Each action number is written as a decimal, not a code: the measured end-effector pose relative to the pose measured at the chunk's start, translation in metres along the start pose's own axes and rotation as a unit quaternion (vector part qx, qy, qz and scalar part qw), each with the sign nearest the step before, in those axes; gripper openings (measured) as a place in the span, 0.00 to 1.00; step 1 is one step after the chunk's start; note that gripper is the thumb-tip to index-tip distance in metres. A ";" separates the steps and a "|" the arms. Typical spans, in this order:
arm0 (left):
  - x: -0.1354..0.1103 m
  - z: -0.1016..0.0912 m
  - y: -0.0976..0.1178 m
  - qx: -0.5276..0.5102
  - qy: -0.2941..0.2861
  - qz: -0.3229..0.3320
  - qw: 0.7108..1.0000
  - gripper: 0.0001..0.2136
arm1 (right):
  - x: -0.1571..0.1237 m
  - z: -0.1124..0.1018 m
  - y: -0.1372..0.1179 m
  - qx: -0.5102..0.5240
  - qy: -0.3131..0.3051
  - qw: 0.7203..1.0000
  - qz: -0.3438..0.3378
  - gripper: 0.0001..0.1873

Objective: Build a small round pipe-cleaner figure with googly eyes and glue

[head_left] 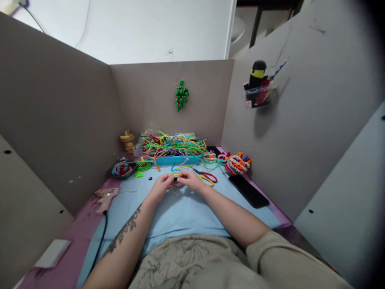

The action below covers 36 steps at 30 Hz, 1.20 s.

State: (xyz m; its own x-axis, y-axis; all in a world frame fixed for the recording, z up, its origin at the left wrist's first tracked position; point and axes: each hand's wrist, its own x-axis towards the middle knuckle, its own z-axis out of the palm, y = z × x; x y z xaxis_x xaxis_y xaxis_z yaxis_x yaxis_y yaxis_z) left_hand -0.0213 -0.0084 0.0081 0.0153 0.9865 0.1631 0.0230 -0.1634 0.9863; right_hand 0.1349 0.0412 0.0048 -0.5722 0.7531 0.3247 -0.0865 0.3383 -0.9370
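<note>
My left hand (161,185) and my right hand (190,179) meet over the light blue cloth (180,212), fingers pinched together around a small colourful pipe-cleaner piece (175,179). Both hands grip it from either side; most of the piece is hidden by my fingers. A tangled heap of coloured pipe cleaners (173,145) lies just beyond my hands on a blue tray (177,160). Scissors with red and yellow handles (207,177) rest right of my right hand.
A black phone (248,191) lies at the right. Finished pipe-cleaner figures (237,163) sit far right. A round dish (122,169) and a pink glue gun (106,197) with its cord are at the left. Cardboard walls enclose the desk; a green ornament (181,94) hangs on the back wall.
</note>
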 end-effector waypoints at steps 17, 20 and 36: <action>0.001 0.001 -0.001 -0.023 0.027 -0.012 0.999 0.15 | -0.002 -0.001 -0.003 0.025 -0.012 1.000 0.006 0.11; 0.003 0.000 -0.003 -0.027 0.048 0.003 0.998 0.17 | 0.000 -0.001 -0.001 0.040 0.020 0.999 -0.001 0.12; -0.001 -0.004 -0.004 0.249 0.111 0.328 0.904 0.06 | 0.001 0.005 0.004 0.104 0.021 0.994 0.025 0.11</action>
State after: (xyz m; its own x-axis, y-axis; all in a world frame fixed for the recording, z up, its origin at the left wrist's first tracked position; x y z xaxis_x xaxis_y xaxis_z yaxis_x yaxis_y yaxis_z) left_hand -0.0254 -0.0086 0.0043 -0.0111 0.6437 0.7652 0.5299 -0.6451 0.5504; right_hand 0.1303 0.0405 0.0006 -0.5457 0.7903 0.2786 -0.2283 0.1797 -0.9569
